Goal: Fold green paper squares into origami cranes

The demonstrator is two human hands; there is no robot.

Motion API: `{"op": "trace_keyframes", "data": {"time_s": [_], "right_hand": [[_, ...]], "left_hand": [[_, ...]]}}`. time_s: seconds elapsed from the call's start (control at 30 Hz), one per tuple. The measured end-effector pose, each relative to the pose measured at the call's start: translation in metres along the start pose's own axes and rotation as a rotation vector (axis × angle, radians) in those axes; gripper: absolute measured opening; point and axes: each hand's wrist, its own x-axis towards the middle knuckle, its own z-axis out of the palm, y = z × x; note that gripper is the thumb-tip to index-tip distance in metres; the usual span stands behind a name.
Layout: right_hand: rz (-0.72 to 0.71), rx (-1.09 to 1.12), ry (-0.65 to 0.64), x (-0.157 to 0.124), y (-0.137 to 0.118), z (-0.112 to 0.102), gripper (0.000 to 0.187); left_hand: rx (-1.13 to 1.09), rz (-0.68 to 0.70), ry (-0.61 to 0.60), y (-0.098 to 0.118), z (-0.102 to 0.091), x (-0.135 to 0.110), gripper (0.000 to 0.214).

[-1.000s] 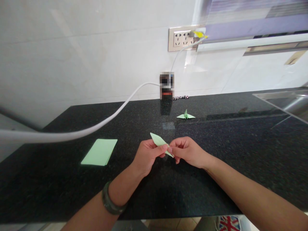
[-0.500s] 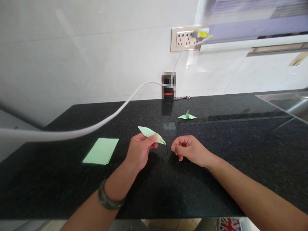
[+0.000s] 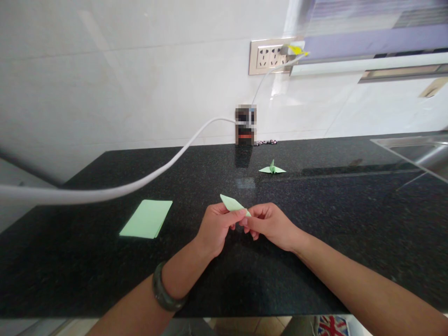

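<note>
A narrow piece of folded light-green paper (image 3: 231,203) is held above the dark counter. My left hand (image 3: 217,227) pinches it between thumb and fingers, its pointed end sticking out to the upper left. Closed on the lower right end is my right hand (image 3: 270,226), which hides that tip. Both hands meet at the fingertips. Behind them a finished green paper crane (image 3: 272,169) rests on the counter. To the left lies a stack of green paper sheets (image 3: 147,219).
The black speckled counter (image 3: 87,261) runs to a white tiled wall. A white cable (image 3: 168,164) crosses the left side in front of me. At the wall stands a blurred-out device (image 3: 245,126) beside a beaded string (image 3: 268,142). A metal sink (image 3: 420,149) is at the right.
My left hand has moved right with the folded paper. My right hand, empty before, has come to the paper's lower right tip and closed on it.
</note>
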Motion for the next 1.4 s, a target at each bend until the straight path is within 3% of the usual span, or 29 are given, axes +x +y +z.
{"op": "trace_keyframes", "data": {"time_s": [0.2,0.43,0.7,0.83,1.0,1.27,1.4], "right_hand": [[-0.019,0.012,0.055,0.002,0.0,0.002,0.027],[0.013,0.134,-0.042,-0.001,-0.001,-0.003,0.025],[0.098,0.011,0.035,0.0,-0.002,-0.014,0.031],[0.129,-0.01,-0.069,0.0,-0.004,-0.022,0.032],[0.002,-0.021,-0.055,0.0,-0.005,-0.014,0.031],[-0.004,-0.068,-0.034,0.001,-0.002,-0.013,0.028],[-0.081,0.003,0.069,0.002,-0.007,-0.017,0.03]], "left_hand": [[0.004,0.019,0.042,-0.001,0.0,0.0,0.015],[-0.074,0.016,0.041,0.004,-0.001,0.001,0.013],[-0.08,0.011,0.088,0.007,-0.004,0.004,0.015],[-0.136,0.016,0.131,0.008,-0.006,0.006,0.019],[-0.074,-0.011,0.074,0.003,-0.005,0.004,0.013],[-0.062,-0.018,0.025,0.003,-0.002,0.003,0.02],[0.106,0.001,-0.062,0.006,-0.003,-0.001,0.022]]}}
